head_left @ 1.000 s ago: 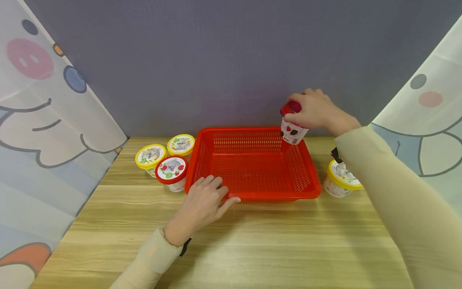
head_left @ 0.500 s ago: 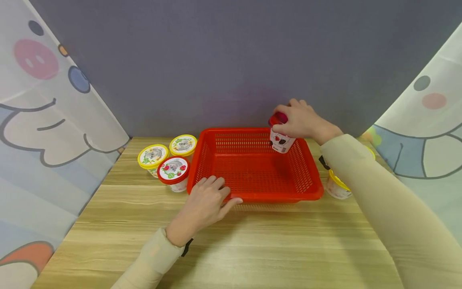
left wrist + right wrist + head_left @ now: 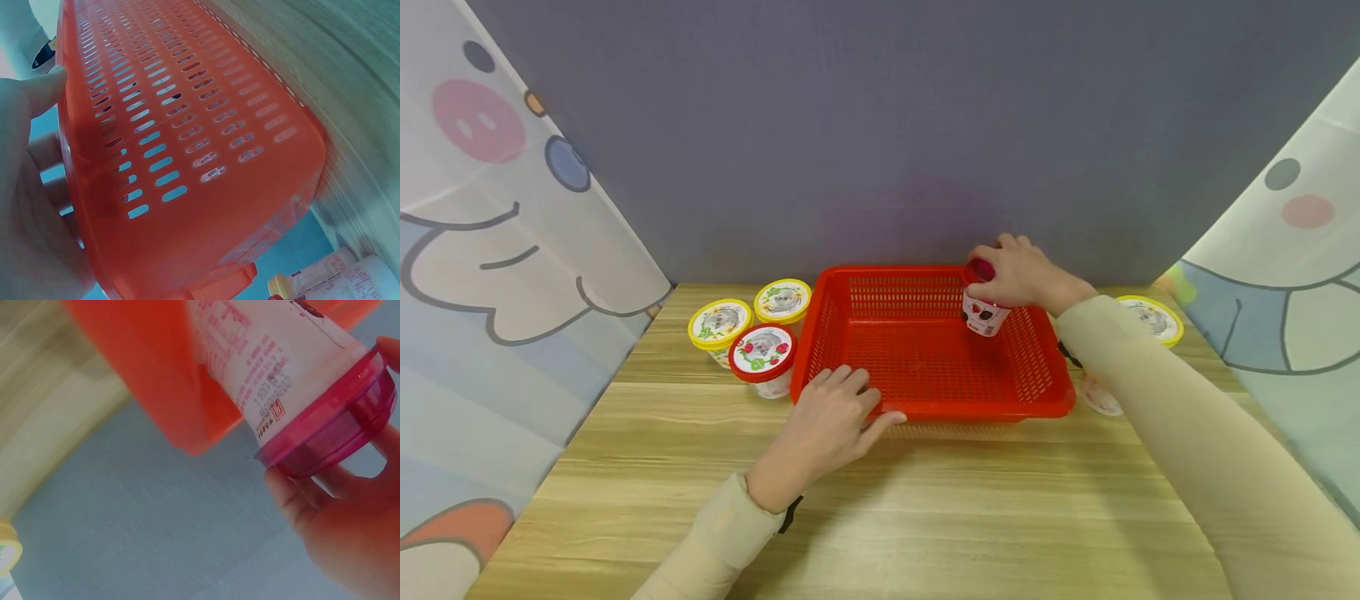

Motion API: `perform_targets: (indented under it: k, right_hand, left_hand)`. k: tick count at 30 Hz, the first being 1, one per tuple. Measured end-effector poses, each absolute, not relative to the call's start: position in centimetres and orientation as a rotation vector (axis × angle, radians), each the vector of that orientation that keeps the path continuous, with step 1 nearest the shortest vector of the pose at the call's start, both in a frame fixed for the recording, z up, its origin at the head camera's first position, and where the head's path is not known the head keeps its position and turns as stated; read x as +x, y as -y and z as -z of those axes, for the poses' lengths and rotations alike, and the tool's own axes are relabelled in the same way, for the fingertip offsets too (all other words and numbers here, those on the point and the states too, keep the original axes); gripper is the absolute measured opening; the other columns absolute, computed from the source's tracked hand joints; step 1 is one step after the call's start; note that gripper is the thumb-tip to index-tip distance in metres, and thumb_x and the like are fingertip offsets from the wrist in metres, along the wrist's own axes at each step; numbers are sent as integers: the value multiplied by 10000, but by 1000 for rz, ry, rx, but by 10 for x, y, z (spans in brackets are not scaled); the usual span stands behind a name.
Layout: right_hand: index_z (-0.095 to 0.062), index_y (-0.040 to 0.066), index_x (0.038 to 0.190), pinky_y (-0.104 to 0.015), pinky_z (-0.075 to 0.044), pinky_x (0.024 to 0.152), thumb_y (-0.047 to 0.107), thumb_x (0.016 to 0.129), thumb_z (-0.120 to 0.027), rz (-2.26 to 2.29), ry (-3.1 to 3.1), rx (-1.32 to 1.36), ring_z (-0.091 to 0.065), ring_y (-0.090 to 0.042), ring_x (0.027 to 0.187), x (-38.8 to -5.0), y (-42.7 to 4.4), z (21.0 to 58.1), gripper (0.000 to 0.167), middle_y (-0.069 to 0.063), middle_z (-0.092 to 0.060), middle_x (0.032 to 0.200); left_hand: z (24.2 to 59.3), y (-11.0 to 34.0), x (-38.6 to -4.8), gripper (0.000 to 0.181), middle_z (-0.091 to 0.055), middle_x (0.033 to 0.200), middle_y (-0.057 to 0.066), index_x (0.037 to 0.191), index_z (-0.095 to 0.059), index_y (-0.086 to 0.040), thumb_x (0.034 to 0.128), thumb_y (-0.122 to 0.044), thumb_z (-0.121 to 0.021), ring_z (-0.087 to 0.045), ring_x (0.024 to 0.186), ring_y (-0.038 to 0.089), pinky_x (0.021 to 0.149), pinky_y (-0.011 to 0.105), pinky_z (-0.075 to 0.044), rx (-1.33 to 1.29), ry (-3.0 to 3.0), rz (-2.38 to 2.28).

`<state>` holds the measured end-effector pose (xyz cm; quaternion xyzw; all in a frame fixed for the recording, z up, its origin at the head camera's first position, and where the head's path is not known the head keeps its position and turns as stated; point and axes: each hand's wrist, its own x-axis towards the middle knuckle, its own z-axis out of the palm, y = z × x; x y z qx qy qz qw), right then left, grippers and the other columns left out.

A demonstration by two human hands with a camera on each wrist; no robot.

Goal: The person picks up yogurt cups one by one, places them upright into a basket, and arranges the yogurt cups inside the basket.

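Observation:
A red perforated basket (image 3: pixel 925 410) stands on the wooden table. My left hand (image 3: pixel 831 417) grips its near rim toward the left corner; in the left wrist view the thumb of that hand (image 3: pixel 31 175) lies on one side of the rim (image 3: pixel 78 187) and the fingers on the other. At the basket's back right corner my right hand (image 3: pixel 1022 275) holds a white cup (image 3: pixel 983 318) by its dark pink lid, with the cup's lower part inside the basket. The right wrist view shows thumb and fingers of the hand (image 3: pixel 350 519) round the lid (image 3: pixel 337 428).
Left of the basket are two yellow-lidded tubs (image 3: pixel 720 323) (image 3: pixel 782 300) and a red-lidded tub (image 3: pixel 763 352). On the right, another yellow-lidded tub (image 3: pixel 1152 318) and a tub (image 3: pixel 1101 398) partly hidden by my right sleeve. A grey wall (image 3: pixel 880 133) rises behind.
My right hand has moved left and down with the cup, from above the back right corner into the basket. My left hand keeps its grip on the rim.

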<state>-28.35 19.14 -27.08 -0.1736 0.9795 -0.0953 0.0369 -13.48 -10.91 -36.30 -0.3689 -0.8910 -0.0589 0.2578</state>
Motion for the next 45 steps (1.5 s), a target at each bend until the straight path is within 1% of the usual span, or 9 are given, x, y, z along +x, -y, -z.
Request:
perform_targets:
  k: [5,12,21,29,32,37,39,41,45]
  right_hand:
    - [-534,129,1434,-591,-388,913,412,928,-635,275,-2980,-536,-379,-410,1128,-285,-190,278,588,-234,-438,1294]
    - [-515,116,1455,-642,-368,1011,424,932,-653,208,-2942,-551,-385,-455,1216,-285,-188,287,622,-259,-419,1353]
    - [-513,91,1456,-639,-378,1017,406,949,-663,212,-2897,-561,-381,-470,1238,-286,-186,291,615,-275,-406,1377]
    - [-494,128,1489,-635,-372,1039,429,953,-659,181,-2879,-511,-366,-451,1294,-286,-180,292,637,-253,-386,1424]
    - [-466,140,1512,-643,-367,1047,443,956,-659,163,-2877,-491,-349,-452,1318,-286,-180,292,662,-253,-365,1451]
    - [-348,134,1583,-681,-352,1050,494,960,-644,126,-2879,-469,-304,-479,1372,-285,-180,290,778,-279,-313,1519]
    - [-302,133,1602,-697,-327,1062,530,960,-624,108,-2889,-478,-270,-500,1403,-284,-181,289,821,-292,-283,1553]
    - [-260,143,1617,-706,-275,1091,574,958,-593,100,-2903,-492,-207,-518,1443,-283,-182,287,855,-299,-228,1592]
    - [-114,196,1648,-684,-69,1166,663,955,-514,133,-2927,-517,16,-521,1508,-280,-186,285,926,-282,-24,1660]
  left_hand:
    - [363,110,-135,440,-524,713,-24,717,-697,-158,936,-540,-676,-479,671,177,619,300,-442,-994,2410,159]
    - [364,109,-135,436,-511,713,-29,724,-693,-154,941,-532,-670,-445,659,168,603,290,-415,-1006,2404,159]
    - [364,109,-136,439,-534,725,-26,733,-700,-159,942,-544,-665,-480,680,176,618,299,-439,-998,2416,151]
    - [364,109,-135,431,-554,743,-19,752,-713,-156,938,-543,-672,-502,689,185,629,313,-460,-997,2419,152]
    - [363,108,-135,432,-559,747,-17,755,-713,-155,942,-542,-668,-509,697,188,633,316,-465,-997,2419,150]
    - [362,108,-136,440,-562,752,-13,760,-712,-153,950,-545,-653,-513,705,195,639,318,-466,-998,2421,143]
    - [363,108,-136,440,-562,752,-13,763,-714,-152,952,-545,-652,-510,703,193,639,317,-465,-1000,2425,143]
    - [363,108,-135,438,-561,751,-14,764,-715,-152,954,-542,-650,-508,701,191,639,315,-464,-1000,2430,143]
    - [363,109,-135,437,-567,755,-13,768,-721,-152,951,-542,-653,-511,702,190,638,315,-467,-995,2434,146]
